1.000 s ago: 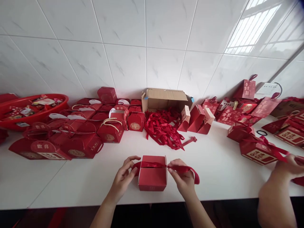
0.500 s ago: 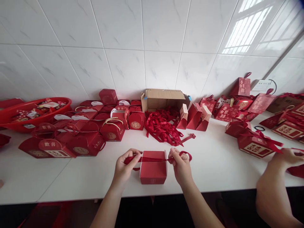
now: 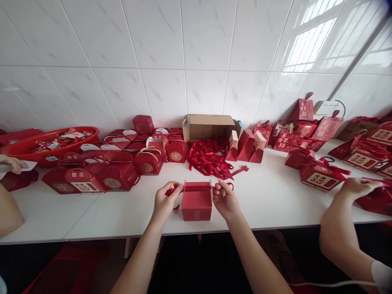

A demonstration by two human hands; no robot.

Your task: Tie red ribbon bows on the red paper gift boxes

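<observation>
A red box sits at the near edge of the white table, a red ribbon running across its top. At its left side, the left hand has thumb and fingertips closed on the ribbon; at its right side, the right hand pinches the ribbon with fingers bent. Farther off, a heap of ribbons spills from a carton. Gift boxes crowd the left, near a red basin. Far right, another person's hand touches a red package.
</observation>
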